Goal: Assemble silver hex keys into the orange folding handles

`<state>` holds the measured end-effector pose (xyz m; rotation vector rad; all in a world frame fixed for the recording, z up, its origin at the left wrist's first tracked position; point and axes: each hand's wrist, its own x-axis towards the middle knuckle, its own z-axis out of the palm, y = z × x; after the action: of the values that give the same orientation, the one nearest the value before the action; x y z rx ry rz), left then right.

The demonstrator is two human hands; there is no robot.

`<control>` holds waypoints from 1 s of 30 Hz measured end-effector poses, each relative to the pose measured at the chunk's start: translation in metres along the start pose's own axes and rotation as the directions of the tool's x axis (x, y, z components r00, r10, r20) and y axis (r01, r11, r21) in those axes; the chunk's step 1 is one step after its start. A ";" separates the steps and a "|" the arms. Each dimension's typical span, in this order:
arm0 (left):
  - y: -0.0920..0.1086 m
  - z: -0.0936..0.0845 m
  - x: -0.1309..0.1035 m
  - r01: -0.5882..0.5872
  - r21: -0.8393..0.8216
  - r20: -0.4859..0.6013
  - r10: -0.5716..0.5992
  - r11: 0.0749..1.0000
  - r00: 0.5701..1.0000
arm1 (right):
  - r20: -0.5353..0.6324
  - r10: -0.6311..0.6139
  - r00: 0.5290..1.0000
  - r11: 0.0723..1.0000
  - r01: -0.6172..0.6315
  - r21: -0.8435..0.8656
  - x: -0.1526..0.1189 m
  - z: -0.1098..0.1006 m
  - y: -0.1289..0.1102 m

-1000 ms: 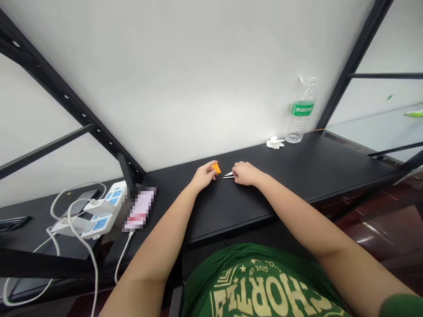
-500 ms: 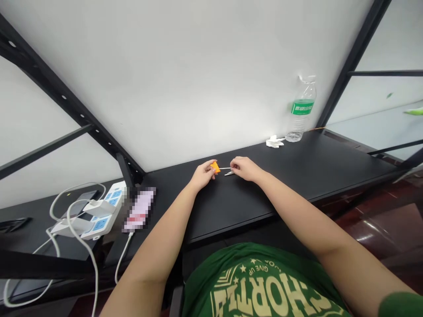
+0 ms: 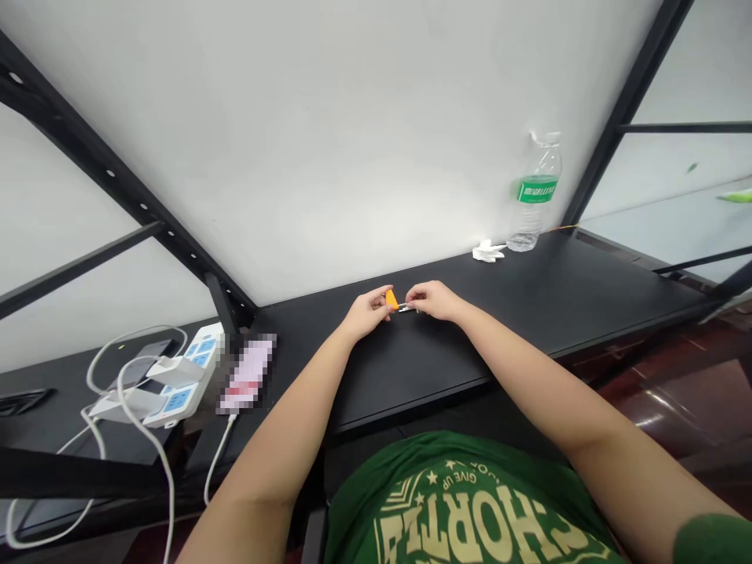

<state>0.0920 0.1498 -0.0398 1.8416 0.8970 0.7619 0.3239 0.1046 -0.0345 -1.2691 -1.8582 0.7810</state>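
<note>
My left hand [image 3: 365,313] pinches a small orange piece [image 3: 392,299] between thumb and fingers above the black tabletop. To its right, my right hand [image 3: 435,301] has closed its fingertips on a thin, pale, metallic-looking strip [image 3: 404,307]. The strip's left end meets the lower edge of the orange piece, or lies very close to it; which of the two I cannot tell. Fingers cover part of both items, and they are too small for me to tell their exact kind.
Crumpled white tissue [image 3: 487,251] and a clear plastic bottle [image 3: 533,196] with a green label stand by the wall at right. To the left lie a phone [image 3: 250,372] on a charging cable and a white power strip [image 3: 200,376] with plugged-in chargers. Black metal posts [image 3: 631,110] flank the tabletop.
The orange piece has turned in my left hand and shifted slightly right. My right hand has moved a little left, so the gap between the hands is smaller.
</note>
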 end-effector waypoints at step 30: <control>0.011 -0.001 -0.008 -0.031 0.707 -0.108 0.152 0.707 0.982 | 0.076 0.010 0.997 0.747 0.043 -0.664 -0.002 0.004 0.003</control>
<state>0.0896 0.1401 -0.0303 2.5400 1.3402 0.6782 0.3228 0.1034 -0.0392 -1.6599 -2.3123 0.1199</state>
